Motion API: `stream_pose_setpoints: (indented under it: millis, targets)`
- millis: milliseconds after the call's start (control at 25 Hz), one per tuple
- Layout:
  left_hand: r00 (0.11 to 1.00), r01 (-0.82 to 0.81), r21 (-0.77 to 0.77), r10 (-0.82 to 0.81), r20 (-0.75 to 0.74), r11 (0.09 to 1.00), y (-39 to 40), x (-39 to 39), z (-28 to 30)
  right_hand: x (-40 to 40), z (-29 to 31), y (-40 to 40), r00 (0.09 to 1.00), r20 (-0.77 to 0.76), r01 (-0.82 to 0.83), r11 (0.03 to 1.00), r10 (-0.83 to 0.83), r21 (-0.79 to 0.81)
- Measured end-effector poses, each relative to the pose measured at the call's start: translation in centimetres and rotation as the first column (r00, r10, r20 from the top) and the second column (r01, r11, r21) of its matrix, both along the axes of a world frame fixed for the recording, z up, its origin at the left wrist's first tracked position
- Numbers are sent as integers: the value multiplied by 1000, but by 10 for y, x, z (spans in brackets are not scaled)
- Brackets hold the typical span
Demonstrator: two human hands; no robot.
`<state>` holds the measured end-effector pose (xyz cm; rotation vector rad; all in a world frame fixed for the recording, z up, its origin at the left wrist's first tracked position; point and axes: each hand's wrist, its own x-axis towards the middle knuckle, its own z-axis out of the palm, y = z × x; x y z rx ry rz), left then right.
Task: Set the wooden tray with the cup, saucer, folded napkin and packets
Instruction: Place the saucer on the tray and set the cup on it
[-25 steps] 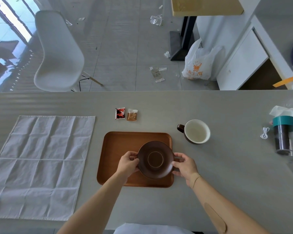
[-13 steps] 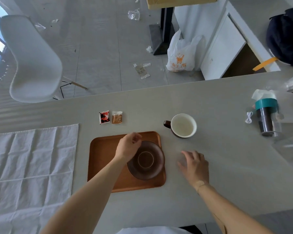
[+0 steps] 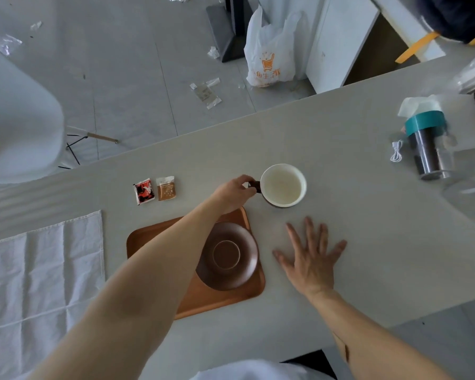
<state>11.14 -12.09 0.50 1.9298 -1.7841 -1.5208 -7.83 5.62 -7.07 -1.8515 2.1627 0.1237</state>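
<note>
Left hand: the left hand (image 3: 232,194) reaches across the far right corner of the wooden tray (image 3: 159,237) to the cup (image 3: 283,185); its fingers (image 3: 244,179) are curled in and pinched on the cup's dark handle.
Right hand: the right hand (image 3: 311,260) lies palm down on the counter (image 3: 368,229) just right of the tray, fingers spread wide and flat, holding nothing.
Cup: upright on the counter, beyond the tray's far right corner, white inside, dark outside, handle pointing left.
Saucer: the dark brown saucer (image 3: 228,256) sits on the right part of the tray, its edge reaching the tray's right rim.
Packets: a red packet (image 3: 143,191) and a tan packet (image 3: 165,188) lie side by side on the counter, beyond the tray and left of the cup.
Napkin: the white napkin (image 3: 39,281) lies spread open, creased, on the counter left of the tray.
</note>
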Motion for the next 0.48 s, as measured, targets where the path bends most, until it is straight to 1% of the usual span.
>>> stream_pose_setpoints:
  millis: [120,320,480]
  targets:
    - [997,-46,42,48,-55,998,-3,-4,0,0,-4,0,1000,-17,8,999,-9,-41]
    - [998,19,61,-15,-57,998,-7,-4,-1,0,-4,2,999,-15,37,997,-38,-74]
    - [997,5,60,0,-79,998,-8,-4,-5,0,-5,1,998,-10,53,995,-54,-80]
